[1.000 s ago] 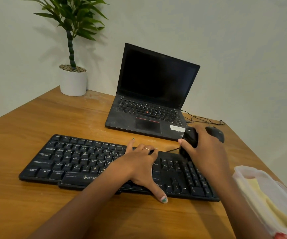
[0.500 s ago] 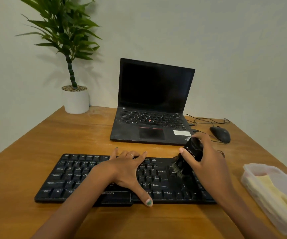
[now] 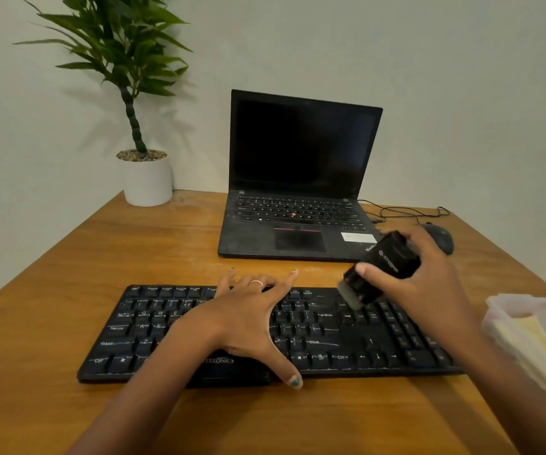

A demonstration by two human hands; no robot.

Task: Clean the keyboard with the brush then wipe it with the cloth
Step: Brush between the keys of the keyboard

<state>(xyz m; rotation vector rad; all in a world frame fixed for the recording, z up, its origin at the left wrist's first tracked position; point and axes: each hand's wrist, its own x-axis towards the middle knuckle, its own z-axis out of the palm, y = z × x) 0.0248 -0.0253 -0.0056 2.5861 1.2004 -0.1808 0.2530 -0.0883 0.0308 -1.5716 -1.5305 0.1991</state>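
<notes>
Your black full-size plastic keyboard (image 3: 347,336) lies pinned under your left hand (image 3: 252,320), fingers spread flat, while your right hand (image 3: 419,284) clamps the stubby black brush (image 3: 379,267), bristles at its far-right keys: brushing step, so sweep leftward next.

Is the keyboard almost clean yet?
Not yet. Brushing is under way: the right hand grips the brush, bristles at the keyboard top right, while the left hand rests flat on the keys. White specks still show between keys. The yellow cloth sits untouched in its container, so wiping is left.
</notes>
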